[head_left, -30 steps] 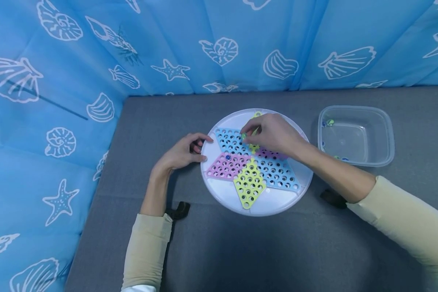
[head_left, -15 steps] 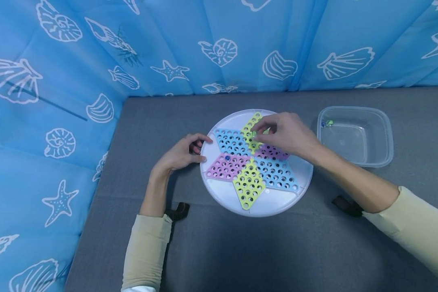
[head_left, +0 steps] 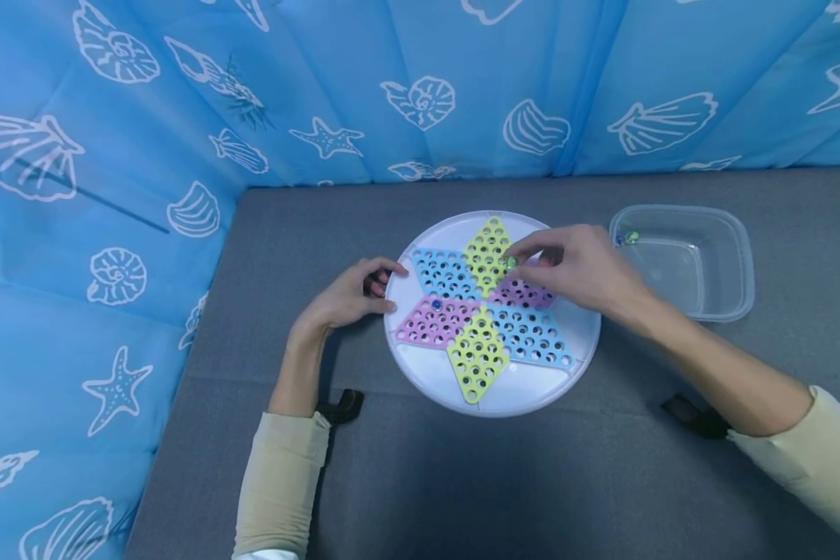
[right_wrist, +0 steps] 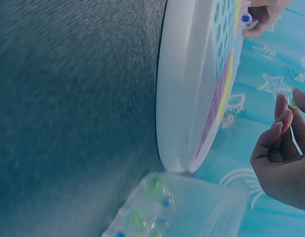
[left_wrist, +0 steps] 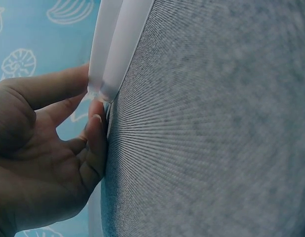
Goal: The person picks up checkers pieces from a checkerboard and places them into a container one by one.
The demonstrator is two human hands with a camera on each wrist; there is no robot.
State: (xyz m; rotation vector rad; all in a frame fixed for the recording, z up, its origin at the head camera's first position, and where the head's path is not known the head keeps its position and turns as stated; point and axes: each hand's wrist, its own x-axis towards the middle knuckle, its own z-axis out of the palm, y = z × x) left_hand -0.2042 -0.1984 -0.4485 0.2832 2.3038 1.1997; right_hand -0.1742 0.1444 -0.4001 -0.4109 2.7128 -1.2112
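A round white Chinese checkers board (head_left: 420, 365) carries a star of yellow, pink and blue hole plates. My right hand (head_left: 588, 264) pinches a green marble (head_left: 511, 263) between thumb and fingertips, above the right side of the board's far yellow point. In the right wrist view the marble shows small between the fingertips. At the board's left rim, my left hand (head_left: 346, 294) holds the edge with thumb and forefinger; the left wrist view shows fingertips right at the white rim (left_wrist: 110, 54). A dark blue marble (head_left: 436, 305) sits in a hole of the left pink plate.
Right of the board stands a clear plastic container (head_left: 738, 272) with several green and blue marbles (right_wrist: 154, 187) inside. A grey cloth (head_left: 462, 482) covers the table. Behind and to the left hangs a blue shell-print curtain (head_left: 364, 70).
My right hand has moved right across the board with the green marble, from the left blue plate past the far yellow one. The left hand keeps its place at the rim.
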